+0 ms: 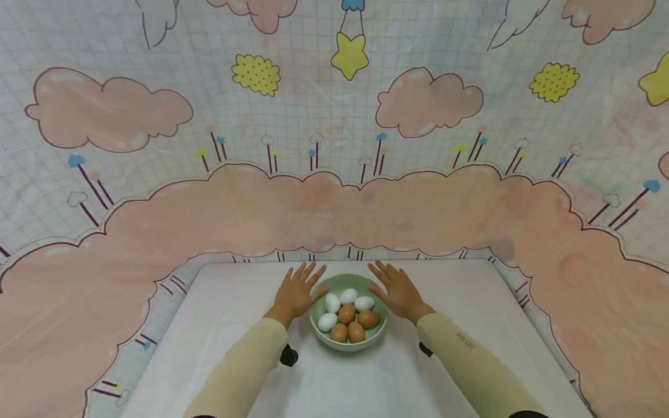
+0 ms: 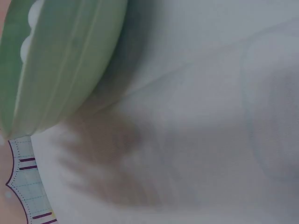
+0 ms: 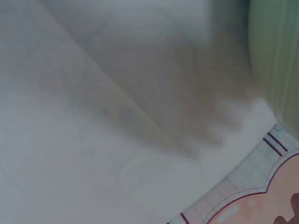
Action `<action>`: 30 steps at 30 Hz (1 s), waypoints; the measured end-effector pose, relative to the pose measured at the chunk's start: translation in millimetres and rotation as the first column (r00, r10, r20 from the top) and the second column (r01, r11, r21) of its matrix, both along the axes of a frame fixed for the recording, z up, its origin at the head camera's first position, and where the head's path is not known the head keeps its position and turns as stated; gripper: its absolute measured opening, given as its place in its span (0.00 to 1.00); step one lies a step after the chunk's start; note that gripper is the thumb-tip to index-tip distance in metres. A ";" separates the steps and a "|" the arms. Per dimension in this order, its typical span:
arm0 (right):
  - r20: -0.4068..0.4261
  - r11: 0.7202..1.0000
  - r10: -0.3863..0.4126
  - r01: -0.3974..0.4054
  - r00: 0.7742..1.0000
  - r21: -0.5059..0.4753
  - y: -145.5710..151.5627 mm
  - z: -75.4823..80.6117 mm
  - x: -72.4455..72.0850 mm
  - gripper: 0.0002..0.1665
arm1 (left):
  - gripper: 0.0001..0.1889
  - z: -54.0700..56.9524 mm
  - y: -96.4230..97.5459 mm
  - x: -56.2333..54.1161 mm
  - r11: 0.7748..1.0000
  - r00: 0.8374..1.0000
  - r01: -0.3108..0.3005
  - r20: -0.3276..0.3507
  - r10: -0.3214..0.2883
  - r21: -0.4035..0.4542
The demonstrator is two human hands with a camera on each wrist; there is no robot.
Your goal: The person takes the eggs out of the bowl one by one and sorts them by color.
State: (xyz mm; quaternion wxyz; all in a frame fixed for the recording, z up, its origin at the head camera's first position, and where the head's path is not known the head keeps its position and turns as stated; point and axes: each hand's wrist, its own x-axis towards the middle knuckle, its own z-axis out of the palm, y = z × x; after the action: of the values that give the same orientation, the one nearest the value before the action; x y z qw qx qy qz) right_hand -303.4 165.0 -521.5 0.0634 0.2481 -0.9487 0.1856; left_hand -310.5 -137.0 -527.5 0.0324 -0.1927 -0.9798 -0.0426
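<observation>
A green bowl [image 1: 349, 346] stands on the white table with several eggs in it, white eggs [image 1: 332, 303] toward the back and left, brown eggs [image 1: 347, 314] toward the front and right. My left hand [image 1: 297, 295], fingers spread and straight, is at the bowl's left side, its thumb overlapping the rim in the head view. On the opposite side my right hand [image 1: 399, 292] is spread the same way, thumb over the right rim. Neither hand holds anything. The left wrist view has the bowl's outer wall [image 2: 70, 60] and a hand's shadow; the right wrist view catches the bowl's side [image 3: 273, 56].
The white table [image 1: 230, 307] ends a short way behind the bowl. Behind and around it hangs a cloth [image 1: 334, 215] printed with clouds and stars. Black wrist devices [image 1: 288, 355] sit under both sleeves.
</observation>
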 end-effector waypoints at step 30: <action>0.107 0.985 -0.132 0.143 0.985 -0.096 -2.8 -52.3 17.4 0.37 | 0.32 -31.0 1.7 17.6 0.977 0.997 -0.071 0.018 0.069 0.201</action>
State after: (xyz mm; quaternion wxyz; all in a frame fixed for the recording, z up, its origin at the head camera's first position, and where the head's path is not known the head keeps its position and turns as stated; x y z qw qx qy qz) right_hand -286.0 162.3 -573.8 0.0409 0.1686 -0.9547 0.2417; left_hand -292.9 -135.4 -558.5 0.0481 -0.1534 -0.9768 -0.1417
